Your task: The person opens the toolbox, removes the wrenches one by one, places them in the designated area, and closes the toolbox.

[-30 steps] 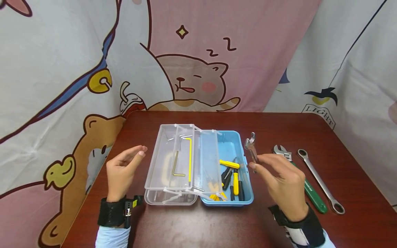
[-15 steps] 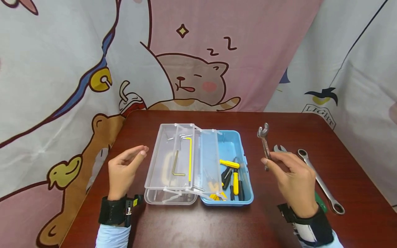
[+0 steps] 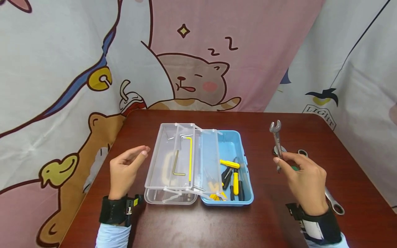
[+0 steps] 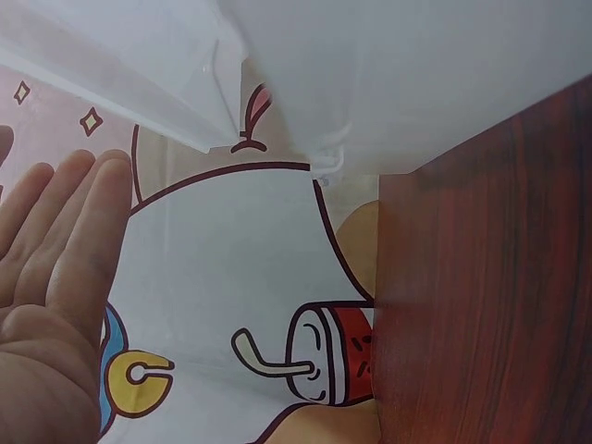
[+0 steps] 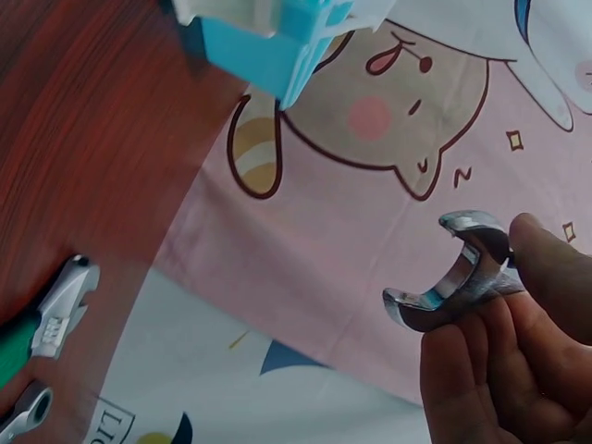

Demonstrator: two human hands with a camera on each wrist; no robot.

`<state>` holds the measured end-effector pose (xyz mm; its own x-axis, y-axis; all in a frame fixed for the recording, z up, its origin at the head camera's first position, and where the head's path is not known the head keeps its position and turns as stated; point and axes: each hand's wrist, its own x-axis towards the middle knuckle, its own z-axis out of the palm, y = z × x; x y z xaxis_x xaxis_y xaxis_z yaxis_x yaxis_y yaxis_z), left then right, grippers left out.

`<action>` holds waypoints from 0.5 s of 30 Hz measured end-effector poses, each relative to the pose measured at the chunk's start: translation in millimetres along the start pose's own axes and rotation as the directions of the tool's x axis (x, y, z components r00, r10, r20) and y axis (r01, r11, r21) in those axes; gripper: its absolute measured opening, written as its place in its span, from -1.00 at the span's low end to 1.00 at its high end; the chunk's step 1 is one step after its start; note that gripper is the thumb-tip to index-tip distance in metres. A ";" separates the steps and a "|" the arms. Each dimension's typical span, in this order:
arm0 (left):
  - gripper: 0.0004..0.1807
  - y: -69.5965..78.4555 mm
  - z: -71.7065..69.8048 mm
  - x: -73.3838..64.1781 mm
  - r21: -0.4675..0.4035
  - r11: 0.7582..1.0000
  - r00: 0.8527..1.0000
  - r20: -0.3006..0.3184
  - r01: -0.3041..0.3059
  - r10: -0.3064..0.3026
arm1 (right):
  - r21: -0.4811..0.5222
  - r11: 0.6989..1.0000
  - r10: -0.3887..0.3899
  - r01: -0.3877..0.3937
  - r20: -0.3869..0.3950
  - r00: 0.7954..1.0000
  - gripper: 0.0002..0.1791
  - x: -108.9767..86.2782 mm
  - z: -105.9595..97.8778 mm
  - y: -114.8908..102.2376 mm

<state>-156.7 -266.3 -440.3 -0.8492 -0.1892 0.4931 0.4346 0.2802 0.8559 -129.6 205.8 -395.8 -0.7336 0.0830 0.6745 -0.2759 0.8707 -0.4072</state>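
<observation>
My right hand [image 3: 305, 184] pinches a small silver open-end wrench [image 3: 276, 136] between thumb and fingers, with its forked end pointing up, above the right side of the table. The right wrist view shows the wrench's open jaw [image 5: 453, 282] close up. Behind that hand lie a green-handled adjustable wrench [image 5: 65, 314], mostly hidden in the head view, and a long silver ring wrench [image 3: 336, 205]. My left hand [image 3: 124, 170] is raised just left of a toolbox with a clear lid [image 3: 152, 172], holding nothing. Its fingers are relaxed and nearly straight.
Screwdrivers with yellow [image 3: 236, 184] and black handles lie in the toolbox's blue base [image 3: 230, 137]. A yellow hex key [image 3: 190, 160] and a brass-coloured hex key [image 3: 175, 167] show in the clear part. The brown table [image 3: 198, 227] ends at a printed cloth [image 3: 263, 69] behind.
My right hand has moved right, away from the blue base, carrying the open-end wrench and tipping it more upright. It now covers most of the adjustable wrench. My left hand has hardly moved.
</observation>
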 end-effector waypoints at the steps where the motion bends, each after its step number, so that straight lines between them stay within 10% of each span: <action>1: -0.75 -0.1 0.1 0.1 0.002 1.000 1.000 0.000 -0.001 0.001 | -0.007 1.000 0.002 -0.002 0.001 1.000 -0.62 0.3 -0.4 2.0; 15: -0.75 0.0 -0.9 -1.2 0.023 1.000 1.000 0.002 0.008 -0.008 | -0.101 0.992 0.082 -0.075 0.074 0.994 -0.67 2.4 -4.7 21.3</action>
<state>-155.4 -266.9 -440.7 -0.8531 -0.1897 0.4860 0.4209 0.3002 0.8560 -134.4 226.8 -399.9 -0.7975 0.1185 0.5916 -0.1564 0.9064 -0.3924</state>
